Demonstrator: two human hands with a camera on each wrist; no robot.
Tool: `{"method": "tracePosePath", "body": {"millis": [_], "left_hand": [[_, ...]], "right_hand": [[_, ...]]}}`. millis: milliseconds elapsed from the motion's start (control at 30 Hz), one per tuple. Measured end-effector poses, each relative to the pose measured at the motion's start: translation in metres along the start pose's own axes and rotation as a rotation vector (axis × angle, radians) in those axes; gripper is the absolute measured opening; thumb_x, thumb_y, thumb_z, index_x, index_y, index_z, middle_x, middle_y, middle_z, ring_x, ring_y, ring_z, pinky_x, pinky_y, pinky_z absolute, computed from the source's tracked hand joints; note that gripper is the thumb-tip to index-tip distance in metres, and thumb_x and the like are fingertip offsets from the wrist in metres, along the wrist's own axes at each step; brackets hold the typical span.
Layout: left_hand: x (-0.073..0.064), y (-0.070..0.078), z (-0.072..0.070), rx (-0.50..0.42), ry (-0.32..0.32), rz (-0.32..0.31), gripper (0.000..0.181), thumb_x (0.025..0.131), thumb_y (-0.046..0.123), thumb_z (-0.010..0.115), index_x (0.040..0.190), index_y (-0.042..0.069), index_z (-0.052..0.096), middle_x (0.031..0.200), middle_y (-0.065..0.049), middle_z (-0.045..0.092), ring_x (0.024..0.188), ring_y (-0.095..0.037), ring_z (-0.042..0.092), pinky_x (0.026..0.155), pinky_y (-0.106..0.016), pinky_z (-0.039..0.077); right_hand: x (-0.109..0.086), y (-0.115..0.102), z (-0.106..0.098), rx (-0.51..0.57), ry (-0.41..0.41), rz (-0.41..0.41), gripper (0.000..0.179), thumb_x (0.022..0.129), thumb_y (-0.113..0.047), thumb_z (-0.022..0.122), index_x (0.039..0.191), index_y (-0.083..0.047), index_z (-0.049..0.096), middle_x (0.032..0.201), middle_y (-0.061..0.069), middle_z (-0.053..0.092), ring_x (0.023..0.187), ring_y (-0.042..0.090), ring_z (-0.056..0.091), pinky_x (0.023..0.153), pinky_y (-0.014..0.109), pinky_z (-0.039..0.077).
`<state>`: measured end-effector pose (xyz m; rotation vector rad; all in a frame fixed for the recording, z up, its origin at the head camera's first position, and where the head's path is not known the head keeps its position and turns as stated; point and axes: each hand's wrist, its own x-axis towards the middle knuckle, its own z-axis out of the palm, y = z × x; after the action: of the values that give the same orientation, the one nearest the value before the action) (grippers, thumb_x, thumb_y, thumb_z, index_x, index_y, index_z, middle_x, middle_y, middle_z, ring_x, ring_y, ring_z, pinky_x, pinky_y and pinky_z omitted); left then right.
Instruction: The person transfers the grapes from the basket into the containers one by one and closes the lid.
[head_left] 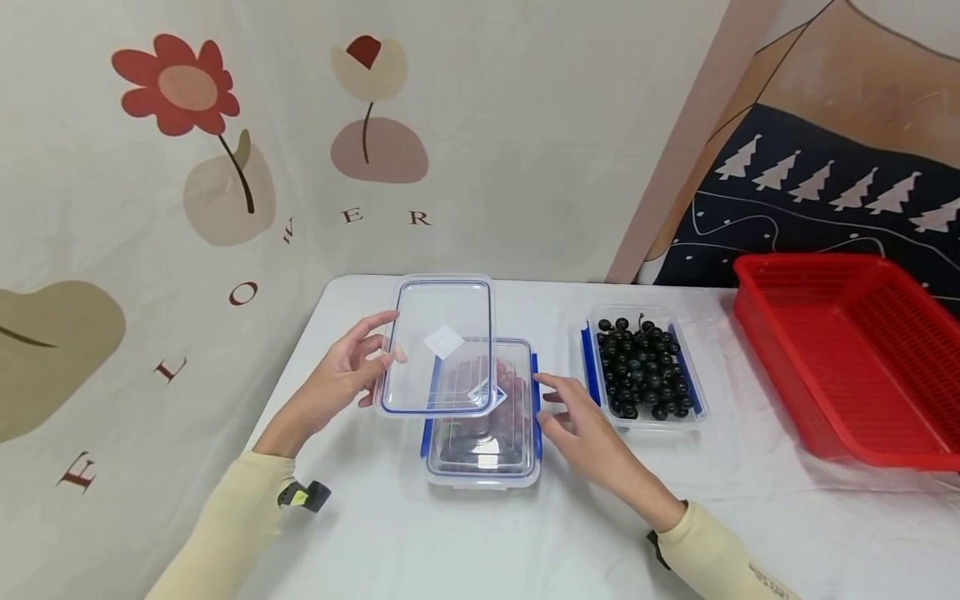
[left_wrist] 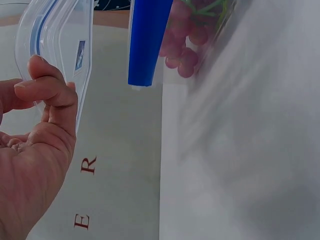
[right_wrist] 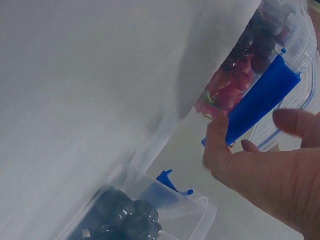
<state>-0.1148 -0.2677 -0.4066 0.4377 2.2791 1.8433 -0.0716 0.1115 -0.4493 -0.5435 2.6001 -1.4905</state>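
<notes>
My left hand (head_left: 348, 371) pinches a clear plastic lid (head_left: 444, 342) with a blue seal by its left edge. The lid hangs tilted above a lidded clear container (head_left: 483, 458), covering part of it in the head view. Pink and dark grapes (right_wrist: 232, 85) show through this container's wall. At its right side, the relaxed fingers of my right hand (head_left: 581, 425) touch the blue side clip (right_wrist: 262, 100), which lies against the wall. In the left wrist view, the opposite blue clip (left_wrist: 147, 45) hangs down beside the grapes.
An uncovered clear container (head_left: 693, 408) of dark grapes (head_left: 641, 367) stands to the right, its left blue clip (head_left: 591, 362) swung outward. Farther right is a red plastic basket (head_left: 840, 433). A printed cloth backdrop (head_left: 525, 167) rises behind the white table (head_left: 360, 533).
</notes>
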Motion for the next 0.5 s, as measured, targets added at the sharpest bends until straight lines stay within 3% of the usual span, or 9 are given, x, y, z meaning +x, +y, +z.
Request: {"method": "tracePosePath", "body": {"millis": [200, 500], "left_hand": [[0.006, 0.004, 0.011, -0.002, -0.008, 0.014, 0.064, 0.112, 0.008, 0.062, 0.169, 0.012, 0.035, 0.117, -0.022, 0.064, 0.066, -0.021, 0.06, 0.05, -0.025, 0.044], [0.016, 0.01, 0.028, -0.013, -0.027, 0.003, 0.065, 0.112, 0.008, 0.061, 0.17, 0.013, 0.033, 0.121, -0.023, 0.062, 0.065, -0.02, 0.057, 0.051, -0.025, 0.046]], "right_hand": [[0.006, -0.002, -0.002, 0.023, 0.098, -0.077, 0.046, 0.11, -0.004, 0.058, 0.155, -0.008, 0.057, 0.152, 0.012, 0.058, 0.136, 0.035, 0.06, 0.111, 0.054, 0.051], [0.01, -0.003, -0.005, 0.096, 0.143, -0.122, 0.038, 0.115, -0.012, 0.055, 0.152, -0.006, 0.059, 0.151, 0.012, 0.061, 0.132, 0.03, 0.064, 0.106, 0.052, 0.054]]}}
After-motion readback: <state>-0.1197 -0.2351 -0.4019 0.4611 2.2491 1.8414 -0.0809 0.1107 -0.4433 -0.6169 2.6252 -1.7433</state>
